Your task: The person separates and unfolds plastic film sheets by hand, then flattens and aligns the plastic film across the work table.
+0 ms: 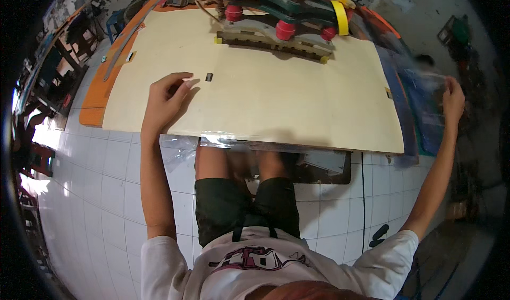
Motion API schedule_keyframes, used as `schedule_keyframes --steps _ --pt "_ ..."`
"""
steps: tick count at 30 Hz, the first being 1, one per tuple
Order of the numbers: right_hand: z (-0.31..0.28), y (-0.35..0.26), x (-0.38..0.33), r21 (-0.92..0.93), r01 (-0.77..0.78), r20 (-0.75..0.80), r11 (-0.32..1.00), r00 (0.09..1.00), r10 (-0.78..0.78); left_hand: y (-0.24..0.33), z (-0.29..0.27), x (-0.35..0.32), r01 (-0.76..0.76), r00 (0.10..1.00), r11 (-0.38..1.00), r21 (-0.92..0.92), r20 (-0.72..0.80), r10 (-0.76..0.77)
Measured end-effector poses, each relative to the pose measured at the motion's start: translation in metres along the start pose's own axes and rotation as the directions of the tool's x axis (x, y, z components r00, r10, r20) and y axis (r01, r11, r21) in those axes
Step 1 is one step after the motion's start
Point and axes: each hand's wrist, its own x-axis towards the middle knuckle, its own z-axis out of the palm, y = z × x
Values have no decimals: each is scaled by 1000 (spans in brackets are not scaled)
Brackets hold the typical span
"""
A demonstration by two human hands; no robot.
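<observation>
The left hand [166, 99] lies palm down on a large pale plywood sheet [276, 103], its fingers loosely spread and slightly curled, pressing on the wood and clamped on nothing. Just beyond the fingertips, to their right, a small dark rectangular slot [209, 77] is cut through the sheet. The right hand [452, 99] is stretched far out past the sheet's right edge, its fingers closed on the edge of a clear plastic film [425, 95]; the grip looks like a pinch, though blur there makes the exact hold hard to read. The film hangs between those fingers and the board, over a blue surface [396, 85]. More clear film [178, 150] shows below the left wrist, under the sheet's near edge. Well beyond both hands, at the sheet's far edge, sits a green clamping jig with red knobs [281, 13] on a slotted wooden strip [271, 42]. An orange board [98, 95] lies left of the left-hand fingers, on a white tiled floor [95, 193].
</observation>
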Motion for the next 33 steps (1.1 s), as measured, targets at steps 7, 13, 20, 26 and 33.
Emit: schedule_keyframes --steps 7,13,20,26,33 --pt "-98 -180 -82 398 323 133 859 906 -402 89 59 -39 -616 783 788 3 117 611" --pt "-186 -225 -141 565 657 141 500 520 -842 197 154 -45 -708 405 479 -519 258 877" --pt "-241 -106 -118 565 606 18 560 669 -743 194 119 -46 -616 85 538 -575 631 771" --pt "-246 15 -107 271 338 5 901 936 -352 156 25 -15 -720 394 668 -185 684 614" --pt "-129 99 -64 346 -131 356 929 935 -1 117 -108 -4 -505 831 757 415 470 297"
